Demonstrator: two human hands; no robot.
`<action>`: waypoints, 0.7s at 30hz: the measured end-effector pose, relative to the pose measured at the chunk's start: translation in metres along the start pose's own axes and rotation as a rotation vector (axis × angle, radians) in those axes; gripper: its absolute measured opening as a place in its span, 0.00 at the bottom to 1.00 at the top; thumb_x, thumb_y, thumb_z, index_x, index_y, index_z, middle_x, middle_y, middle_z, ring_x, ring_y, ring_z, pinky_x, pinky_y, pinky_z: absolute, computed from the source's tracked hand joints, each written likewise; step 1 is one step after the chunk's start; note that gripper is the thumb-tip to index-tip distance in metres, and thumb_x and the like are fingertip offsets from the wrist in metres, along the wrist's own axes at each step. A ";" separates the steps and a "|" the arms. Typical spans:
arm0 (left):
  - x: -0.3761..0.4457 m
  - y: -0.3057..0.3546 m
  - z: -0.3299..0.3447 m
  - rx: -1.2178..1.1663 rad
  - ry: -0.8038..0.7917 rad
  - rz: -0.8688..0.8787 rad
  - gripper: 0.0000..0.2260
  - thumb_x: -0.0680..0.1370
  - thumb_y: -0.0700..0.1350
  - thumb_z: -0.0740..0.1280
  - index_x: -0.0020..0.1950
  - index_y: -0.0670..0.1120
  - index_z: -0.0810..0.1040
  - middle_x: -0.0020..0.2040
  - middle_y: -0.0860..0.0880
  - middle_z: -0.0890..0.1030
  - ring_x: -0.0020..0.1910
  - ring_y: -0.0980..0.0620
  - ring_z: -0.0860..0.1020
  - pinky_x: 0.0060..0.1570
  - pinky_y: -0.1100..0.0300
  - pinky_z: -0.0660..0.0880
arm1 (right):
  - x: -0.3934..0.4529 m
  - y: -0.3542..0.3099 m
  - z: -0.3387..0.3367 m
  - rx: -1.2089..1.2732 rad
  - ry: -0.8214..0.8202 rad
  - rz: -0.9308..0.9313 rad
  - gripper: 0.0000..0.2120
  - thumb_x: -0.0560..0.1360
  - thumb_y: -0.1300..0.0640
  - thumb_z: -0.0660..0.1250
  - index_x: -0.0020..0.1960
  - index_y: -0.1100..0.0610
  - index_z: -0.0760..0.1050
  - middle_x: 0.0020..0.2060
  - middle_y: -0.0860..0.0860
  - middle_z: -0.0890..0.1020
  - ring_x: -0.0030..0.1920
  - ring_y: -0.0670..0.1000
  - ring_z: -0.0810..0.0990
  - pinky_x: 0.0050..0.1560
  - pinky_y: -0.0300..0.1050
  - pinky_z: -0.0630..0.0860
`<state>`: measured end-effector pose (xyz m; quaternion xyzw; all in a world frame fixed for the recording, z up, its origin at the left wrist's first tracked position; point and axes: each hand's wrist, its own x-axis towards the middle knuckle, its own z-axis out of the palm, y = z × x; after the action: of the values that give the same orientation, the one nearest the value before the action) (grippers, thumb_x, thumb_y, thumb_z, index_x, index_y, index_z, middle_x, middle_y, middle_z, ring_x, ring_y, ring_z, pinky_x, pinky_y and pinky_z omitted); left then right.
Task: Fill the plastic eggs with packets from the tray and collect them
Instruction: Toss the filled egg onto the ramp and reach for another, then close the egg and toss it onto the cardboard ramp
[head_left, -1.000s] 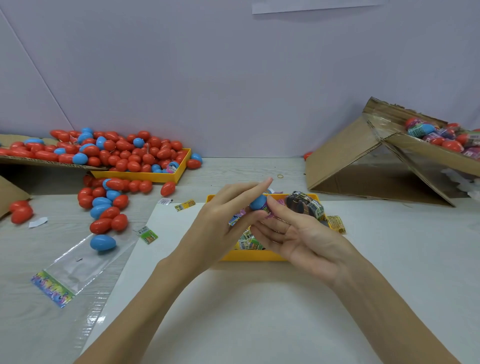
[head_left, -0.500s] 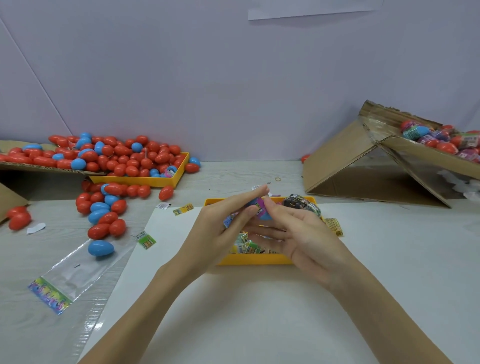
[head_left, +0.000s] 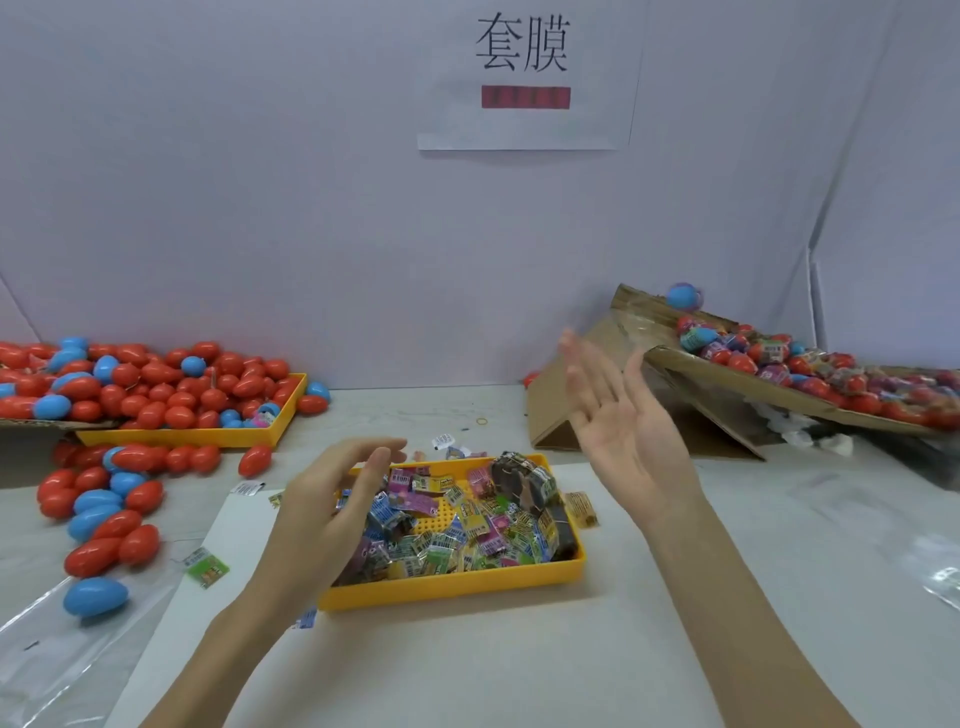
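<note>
Two hands: both bare, raised over the tabletop (head_left: 675, 649), head view only.
Left hand (head_left: 332, 499): curled loosely above the left end of the yellow tray (head_left: 457, 590); grip slack, fingers apart, nothing seen in it.
Right hand (head_left: 618, 431): lifted past the tray's right end, palm showing, fingers spread; grip empty.
Packets (head_left: 447, 530): heaped inside the yellow tray, near the tabletop's front middle.
Blue egg (head_left: 683, 296): in the air over the top edge of the cardboard box (head_left: 582, 410), apart from both hands.
Filled eggs (head_left: 810, 369): piled in the tilted box at the right rear corner.
Empty eggs (head_left: 156, 387): red and blue, massed in a second tray and loose along the left edge.
</note>
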<state>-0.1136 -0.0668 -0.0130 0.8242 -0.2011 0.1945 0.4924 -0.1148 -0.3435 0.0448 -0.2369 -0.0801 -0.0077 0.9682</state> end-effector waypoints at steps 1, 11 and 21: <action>0.000 0.000 0.000 0.021 -0.001 0.010 0.14 0.82 0.54 0.60 0.61 0.54 0.82 0.55 0.60 0.84 0.58 0.60 0.81 0.56 0.63 0.77 | -0.004 0.006 -0.005 -0.060 0.033 0.030 0.24 0.84 0.49 0.59 0.74 0.62 0.70 0.68 0.57 0.80 0.66 0.54 0.81 0.58 0.45 0.82; 0.008 -0.069 -0.031 0.769 0.022 -0.183 0.18 0.81 0.47 0.70 0.68 0.41 0.79 0.70 0.39 0.75 0.70 0.37 0.70 0.66 0.40 0.69 | -0.021 0.059 -0.007 -0.191 0.092 0.297 0.12 0.78 0.56 0.67 0.53 0.61 0.86 0.38 0.53 0.82 0.36 0.50 0.81 0.38 0.41 0.81; 0.011 -0.107 -0.057 0.757 0.053 -0.262 0.12 0.81 0.44 0.68 0.62 0.40 0.81 0.64 0.41 0.76 0.62 0.38 0.75 0.59 0.43 0.73 | -0.026 0.079 -0.008 -0.353 0.099 0.356 0.13 0.80 0.57 0.65 0.51 0.61 0.86 0.36 0.53 0.79 0.35 0.50 0.77 0.36 0.40 0.77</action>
<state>-0.0551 0.0287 -0.0604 0.9607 0.0041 0.2117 0.1797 -0.1348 -0.2779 -0.0024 -0.4118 0.0131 0.1374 0.9008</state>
